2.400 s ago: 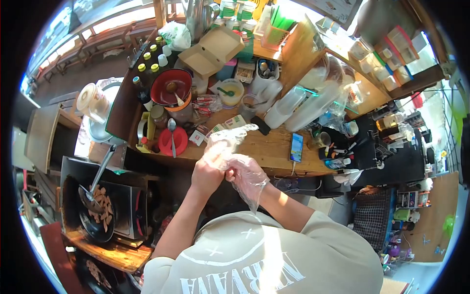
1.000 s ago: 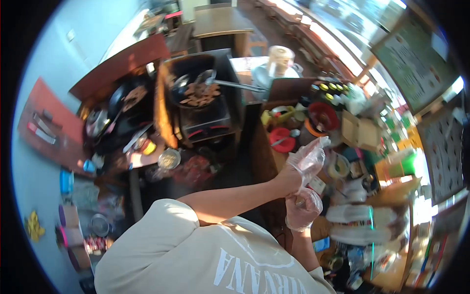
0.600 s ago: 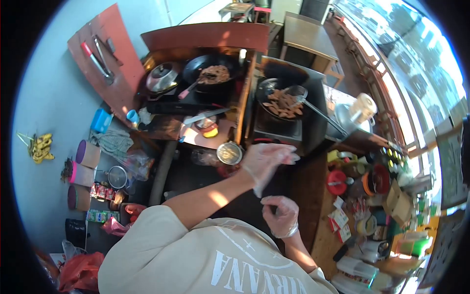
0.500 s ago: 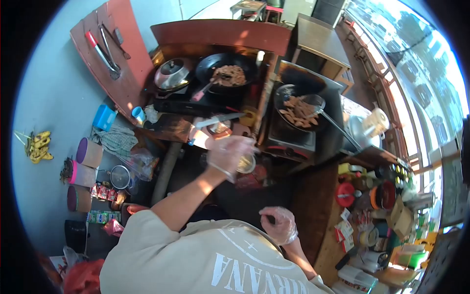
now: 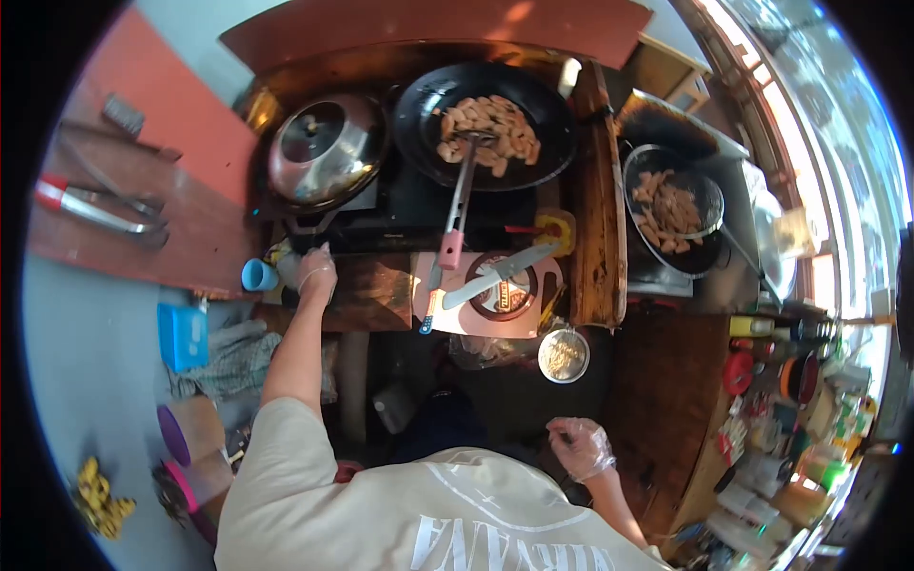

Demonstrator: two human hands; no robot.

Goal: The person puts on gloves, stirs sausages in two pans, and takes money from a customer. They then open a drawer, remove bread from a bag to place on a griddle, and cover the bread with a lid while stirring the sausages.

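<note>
My left hand [image 5: 317,272], in a clear plastic glove, reaches to the front left of the black stove [image 5: 395,235]. Its fingers are bunched at the stove's front edge below the lidded pan [image 5: 324,152]; what they hold or touch is hidden. A blue cup [image 5: 258,275] stands just left of it. Close to my body, my right hand [image 5: 583,449], also gloved, hangs with fingers curled in and nothing visible in them. Ahead of it is a metal bowl [image 5: 564,356] with pale chopped bits. A pink-handled utensil [image 5: 457,214] rests in the wok [image 5: 419,124] among browned meat pieces [image 5: 490,131].
On a pink cutting board [image 5: 524,324] lie a knife [image 5: 495,274] and a round brown lid. A second pan [image 5: 647,243] with meat and a strainer [image 5: 712,205] sits at the right. Jars and packets crowd the right shelf. Tongs [image 5: 100,206] hang on the red board.
My left hand has moved from above the bowl and board leftward to the stove front. The view has shifted closer over the stove. My right hand stays curled near my body.
</note>
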